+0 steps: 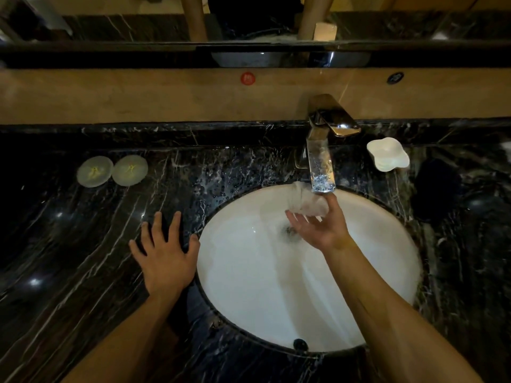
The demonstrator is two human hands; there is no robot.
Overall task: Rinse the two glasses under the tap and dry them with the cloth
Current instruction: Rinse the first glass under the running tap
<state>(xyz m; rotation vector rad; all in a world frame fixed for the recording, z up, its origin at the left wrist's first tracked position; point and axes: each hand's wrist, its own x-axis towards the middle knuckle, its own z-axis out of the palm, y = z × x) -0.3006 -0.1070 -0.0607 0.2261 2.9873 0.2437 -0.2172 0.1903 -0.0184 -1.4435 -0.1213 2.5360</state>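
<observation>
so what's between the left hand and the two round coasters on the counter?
Nothing. In the head view the stretch from the left hand to the two coasters is bare black marble counter, with only light reflections on it.

Coasters [112, 171] left of sink [359, 299]; dish [388, 154] right.

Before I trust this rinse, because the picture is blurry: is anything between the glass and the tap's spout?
Nothing visible. The right hand holds the glass tilted over the basin, just below and left of the spout. The left hand rests flat on the counter, well aside.
</observation>
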